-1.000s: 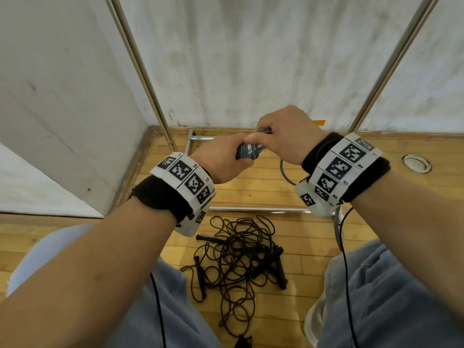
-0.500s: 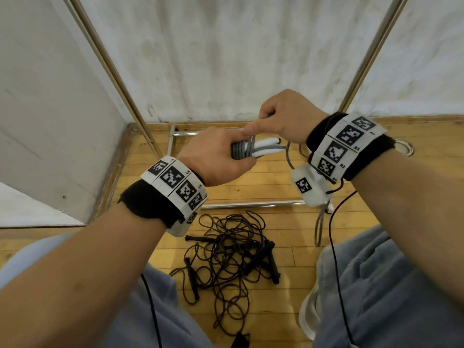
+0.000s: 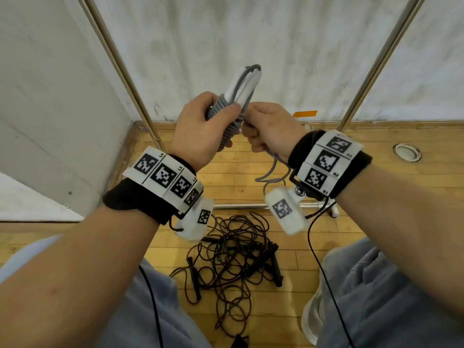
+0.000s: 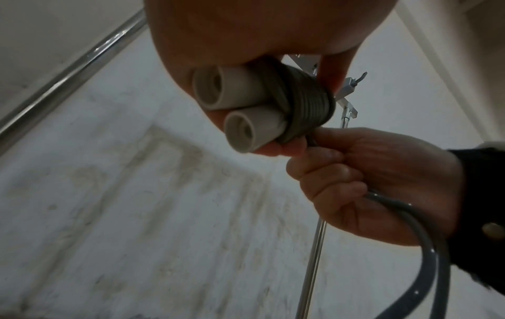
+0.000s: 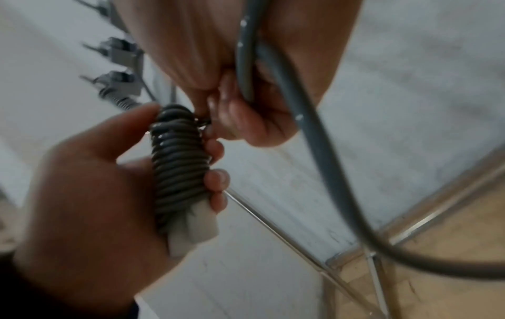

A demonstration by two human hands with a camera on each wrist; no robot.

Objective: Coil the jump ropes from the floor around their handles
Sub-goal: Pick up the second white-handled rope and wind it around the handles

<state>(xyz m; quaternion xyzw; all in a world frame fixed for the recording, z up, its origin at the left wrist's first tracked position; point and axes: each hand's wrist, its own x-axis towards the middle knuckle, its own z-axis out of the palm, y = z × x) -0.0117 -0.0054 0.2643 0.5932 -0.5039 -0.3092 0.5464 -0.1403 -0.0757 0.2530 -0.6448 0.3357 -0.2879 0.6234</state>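
Your left hand (image 3: pixel 200 131) wraps its fingers round the two white handles (image 4: pixel 240 103), bound by grey rope (image 5: pixel 177 164) coils; your right hand (image 3: pixel 271 129), just right, pinches the rope's loose tail, apparently taut. Dark tangled ropes (image 3: pixel 233 259) lie on the floor (image 3: pixel 251 172) nearer you.

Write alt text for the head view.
Left hand grips two white handles wrapped in grey rope, while right hand holds the rope's loose end. Below, black ropes lie tangled on the wooden floor.
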